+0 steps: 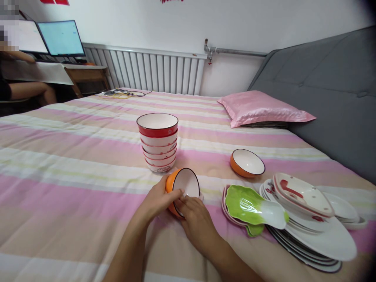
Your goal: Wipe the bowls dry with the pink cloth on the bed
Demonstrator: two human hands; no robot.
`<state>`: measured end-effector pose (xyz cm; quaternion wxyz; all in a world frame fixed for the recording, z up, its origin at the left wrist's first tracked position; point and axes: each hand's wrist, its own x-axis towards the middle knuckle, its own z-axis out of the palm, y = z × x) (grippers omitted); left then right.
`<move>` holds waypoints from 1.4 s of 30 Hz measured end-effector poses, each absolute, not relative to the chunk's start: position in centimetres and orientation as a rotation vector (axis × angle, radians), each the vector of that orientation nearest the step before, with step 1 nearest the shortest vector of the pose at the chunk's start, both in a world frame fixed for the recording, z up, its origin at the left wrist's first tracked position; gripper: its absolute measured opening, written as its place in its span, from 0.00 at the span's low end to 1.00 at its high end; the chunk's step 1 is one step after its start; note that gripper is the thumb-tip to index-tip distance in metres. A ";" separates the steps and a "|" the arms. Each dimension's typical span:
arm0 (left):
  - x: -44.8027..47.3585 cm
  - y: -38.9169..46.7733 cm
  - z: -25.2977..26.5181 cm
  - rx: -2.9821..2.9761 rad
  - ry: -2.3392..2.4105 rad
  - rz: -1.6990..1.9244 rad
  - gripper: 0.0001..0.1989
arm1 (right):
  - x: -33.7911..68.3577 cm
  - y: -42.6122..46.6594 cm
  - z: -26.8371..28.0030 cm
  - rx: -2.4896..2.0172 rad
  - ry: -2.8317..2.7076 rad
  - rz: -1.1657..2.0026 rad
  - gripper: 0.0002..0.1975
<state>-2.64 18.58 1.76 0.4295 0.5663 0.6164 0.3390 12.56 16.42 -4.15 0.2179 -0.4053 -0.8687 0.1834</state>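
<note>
My left hand [160, 197] is closed on an orange bowl [170, 182] with a white inside and dark rim, its thumb reaching over the near edge. The bowl is tilted, its mouth toward the right. Curled over the lower rim, my right hand [196, 219] has its fingertips at the bowl's inside. A small pale edge shows beside that hand; what it belongs to I cannot tell. Just behind the bowl stands a stack of red and white bowls [158, 147]. Another orange bowl [246, 163] sits upright to the right.
Green leaf-shaped dishes [246, 203] and a pile of white plates [331, 239] lie at right. Everything rests on a striped bedsheet [73, 188]. Farther back are a pink pillow [261, 107], cables [123, 93] and a radiator [147, 68]. A person [26, 90] sits at a desk, far left.
</note>
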 end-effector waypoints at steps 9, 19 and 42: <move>-2.7 18.6 1.6 1.421 1.535 0.855 0.32 | 12.5 16.6 -4.3 -1.126 -2.397 0.506 0.30; -2.7 18.6 1.6 1.426 1.537 0.853 0.35 | 12.6 16.6 -4.1 -1.119 -2.404 0.515 0.30; -2.8 18.5 1.6 1.439 1.538 0.854 0.34 | 12.5 16.4 -3.9 -1.126 -2.397 0.520 0.30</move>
